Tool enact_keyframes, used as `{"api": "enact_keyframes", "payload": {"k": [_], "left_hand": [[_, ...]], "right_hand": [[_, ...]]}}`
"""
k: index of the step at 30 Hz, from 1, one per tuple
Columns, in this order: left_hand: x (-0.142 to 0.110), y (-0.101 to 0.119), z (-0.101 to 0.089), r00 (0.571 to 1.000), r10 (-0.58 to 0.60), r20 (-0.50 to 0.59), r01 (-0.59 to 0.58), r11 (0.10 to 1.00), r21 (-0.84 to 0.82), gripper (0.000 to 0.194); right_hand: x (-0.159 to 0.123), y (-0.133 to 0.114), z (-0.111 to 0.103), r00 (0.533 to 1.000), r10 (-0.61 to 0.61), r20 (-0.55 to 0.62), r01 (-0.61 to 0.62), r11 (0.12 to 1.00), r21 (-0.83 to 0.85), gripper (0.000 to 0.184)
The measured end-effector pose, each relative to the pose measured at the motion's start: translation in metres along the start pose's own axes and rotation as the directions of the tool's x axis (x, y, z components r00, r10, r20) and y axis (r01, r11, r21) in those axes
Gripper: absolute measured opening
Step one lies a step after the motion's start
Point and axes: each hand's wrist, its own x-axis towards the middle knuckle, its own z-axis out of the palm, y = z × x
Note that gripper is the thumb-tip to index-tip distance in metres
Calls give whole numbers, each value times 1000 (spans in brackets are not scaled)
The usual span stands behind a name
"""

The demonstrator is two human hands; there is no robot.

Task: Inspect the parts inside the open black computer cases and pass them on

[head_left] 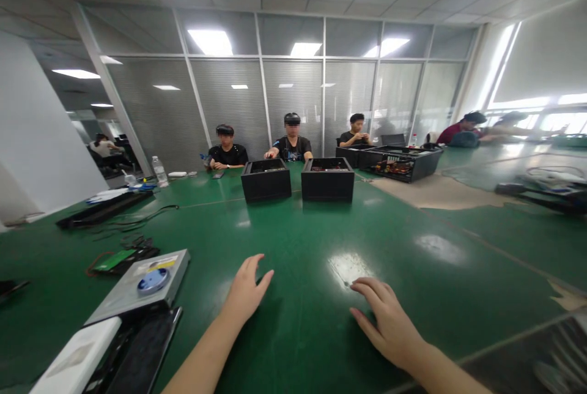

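My left hand (247,290) hovers over or rests on the green tabletop (293,235), its thumb apart from the fingers and nothing in it. To the right, my right hand (385,320) is likewise open, fingers slightly bent and thumb spread. Bare table lies between the two. Left of my left hand sits a silver optical drive (169,271) with a round blue item (153,281) on top. In front of it are a white box-like object (77,357) and a black flat panel (147,345). Whether my fingertips touch the table, I cannot tell.
Two black computer cases (266,185) (327,186) stand across the table, with a larger open case (403,164) on cardboard (440,192). A green circuit board (117,260), cables (147,216) and a water bottle (159,172) are at left. Several people sit opposite.
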Motion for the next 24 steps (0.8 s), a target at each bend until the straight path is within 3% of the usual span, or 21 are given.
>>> {"api": "enact_keyframes", "payload": {"k": [3,6,8,10,12,13,15,17,20,24], "left_hand": [[2,7,3,998,47,32,-45,996,-78,51],[0,19,4,994,92,56,-85,989,-117,49],[-2,25,2,992,109,63,-101,987,-122,48],[-3,27,-2,992,109,59,-101,988,-119,48],[-1,25,-5,994,98,39,-93,988,-120,47],[0,23,-7,996,90,27,-86,989,-122,47],[3,18,-10,997,75,9,-73,989,-127,47],[5,16,-12,997,72,3,-70,989,-132,48],[7,18,-15,996,92,-8,-92,986,-139,48],[5,26,-17,995,88,-45,-95,979,-178,47]], "right_hand": [[22,0,-23,995,-85,-56,80,994,-75,41],[78,21,-63,988,-44,-150,25,992,-124,42],[127,49,-88,984,41,-172,-71,982,-176,45],[174,82,-104,979,169,-118,-197,936,-290,56],[208,114,-110,930,367,16,-329,852,-406,72],[220,126,-110,880,466,98,-379,810,-446,79],[231,143,-106,770,592,237,-435,760,-483,89],[232,151,-104,723,619,306,-446,757,-477,94],[222,148,-105,742,568,356,-383,795,-470,96],[201,125,-111,782,396,481,-172,880,-443,99]]}}
